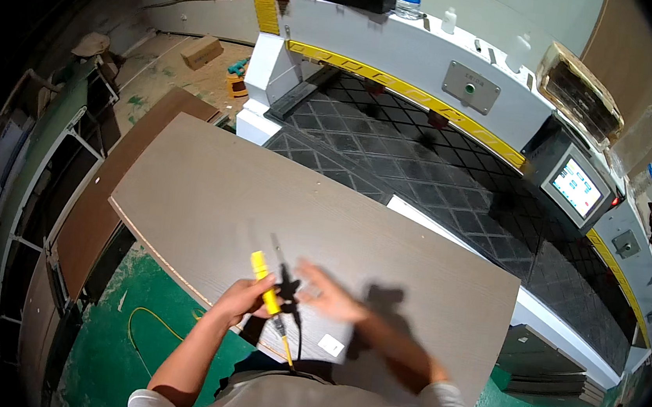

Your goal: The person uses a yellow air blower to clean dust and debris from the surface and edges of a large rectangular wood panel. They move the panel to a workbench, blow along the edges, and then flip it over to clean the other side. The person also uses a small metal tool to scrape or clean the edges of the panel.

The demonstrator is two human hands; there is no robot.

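Nearest to me, my left hand [242, 299] is closed around a yellow-handled tool [266, 284] with a black trigger part and a thin yellow hose [286, 347] trailing back toward my body. I judge it to be an air blow gun, its slim nozzle pointing away over the board. My right hand [330, 296] hovers just beside it, fingers spread and blurred, holding nothing that I can make out.

Under both hands lies a large wood-grain panel [278, 214], matte grey-brown, flat, with a paler raw edge on its near-left side. A small white label [331, 346] sits on it near my right forearm. As far as I can judge, the panel's face looks clean; whether any work on it remains I cannot tell.

To the left a darker brown board [106, 206] leans lower, above a green floor [140, 342].

Farther off stands a white machine [403, 54] with a black diamond-patterned bed [438, 175], a yellow strip along its beam, and a small touch screen [577, 186] at the right.
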